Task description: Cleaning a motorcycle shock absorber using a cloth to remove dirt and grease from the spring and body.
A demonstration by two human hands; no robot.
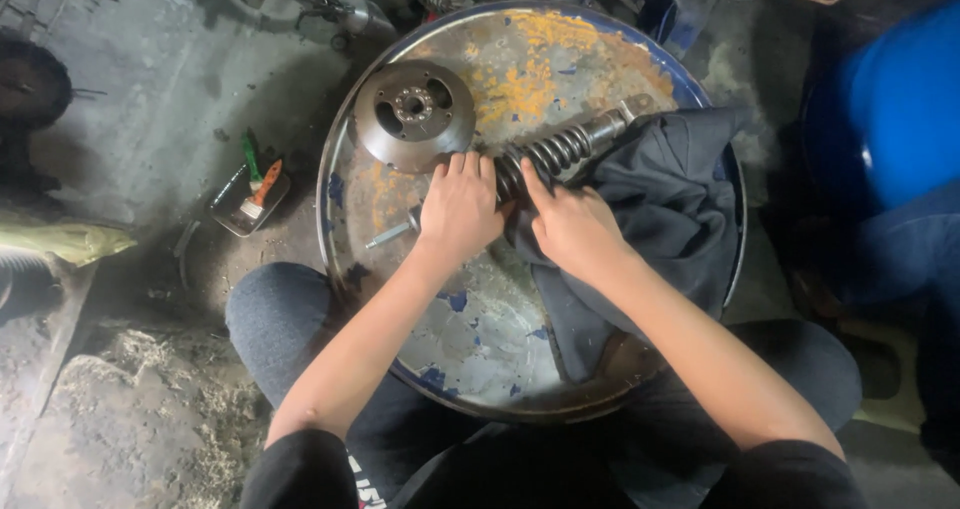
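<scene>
Far left, a small tray (248,201) of tools sits on gritty concrete. On the rusty, paint-flaked round drum lid (480,339) lies a ribbed metal disc (413,112). Just below it, your left hand (460,212) wraps the coiled, chrome shock absorber (560,151) lying across the lid. Your right hand (572,227) grips it through soft dark cloth (680,209).
</scene>
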